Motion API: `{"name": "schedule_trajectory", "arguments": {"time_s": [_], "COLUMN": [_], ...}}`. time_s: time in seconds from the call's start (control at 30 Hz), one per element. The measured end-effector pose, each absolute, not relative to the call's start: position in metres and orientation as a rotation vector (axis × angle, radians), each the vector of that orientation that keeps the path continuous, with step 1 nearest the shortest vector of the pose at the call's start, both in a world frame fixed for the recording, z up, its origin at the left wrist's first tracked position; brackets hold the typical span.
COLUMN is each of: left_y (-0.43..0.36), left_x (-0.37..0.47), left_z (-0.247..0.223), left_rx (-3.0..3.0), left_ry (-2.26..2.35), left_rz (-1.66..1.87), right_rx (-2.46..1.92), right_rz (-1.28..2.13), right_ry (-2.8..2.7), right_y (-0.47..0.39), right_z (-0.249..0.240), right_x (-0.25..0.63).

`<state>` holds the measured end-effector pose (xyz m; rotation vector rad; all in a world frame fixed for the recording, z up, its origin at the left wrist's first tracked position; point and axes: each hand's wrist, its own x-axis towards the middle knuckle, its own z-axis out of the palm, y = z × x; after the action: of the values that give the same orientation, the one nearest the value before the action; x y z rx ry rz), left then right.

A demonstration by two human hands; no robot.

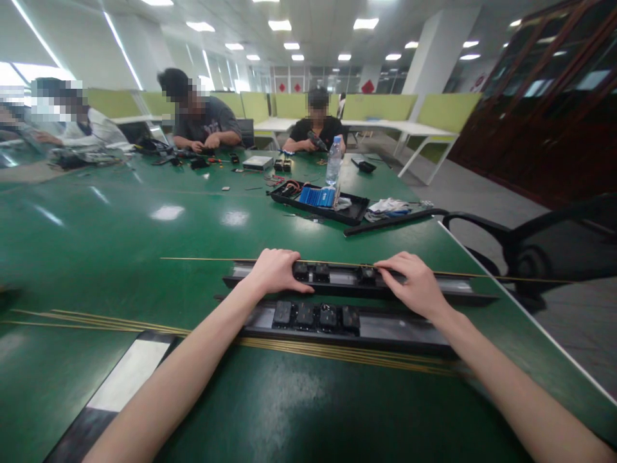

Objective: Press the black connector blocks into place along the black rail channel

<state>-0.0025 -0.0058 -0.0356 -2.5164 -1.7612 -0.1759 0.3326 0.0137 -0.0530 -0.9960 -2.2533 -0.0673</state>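
Observation:
A long black channel [337, 289] with a pale inside lies across the green table and holds a few black blocks [322, 272]. Along its far edge runs a long thin brass-coloured rod [193, 259], which sticks out past both ends. My left hand [276, 271] spans the channel left of the blocks, thumb at the near wall and fingers at the far side. Fingertips of my right hand [412, 281] pinch at the rod beside the rightmost block [366, 275]. Nearer me sits a second black channel [400, 329] with several black blocks [304, 315].
Several thin rods [308, 349] lie along the nearer channel, and a black-and-white flat strip [130, 376] is at left. Farther off are a black tray [354, 209] with a blue finned part [317, 196], a bottle [333, 164], and people seated. A chair [544, 244] stands right.

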Motion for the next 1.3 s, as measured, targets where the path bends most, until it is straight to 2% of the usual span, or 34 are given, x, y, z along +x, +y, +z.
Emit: {"name": "schedule_trajectory", "arguments": {"time_s": [0.43, 0.83, 1.3], "left_y": [-0.005, -0.005, -0.004], "left_x": [-0.004, -0.003, -0.004], "left_z": [-0.037, -0.036, -0.035], "left_rx": [-2.505, -2.506, -2.529], "left_ry": [-1.743, -1.754, -1.717], "left_rz": [-0.194, -0.175, -0.198], "right_rx": [-0.954, -0.935, -1.041], "right_rz": [-0.018, -0.025, -0.083], "right_ry": [-2.208, -2.45, -2.373], "right_y": [0.013, 0.02, 0.025], "right_z": [-0.048, -0.035, -0.036], "right_x": [0.333, 0.347, 0.36]}}
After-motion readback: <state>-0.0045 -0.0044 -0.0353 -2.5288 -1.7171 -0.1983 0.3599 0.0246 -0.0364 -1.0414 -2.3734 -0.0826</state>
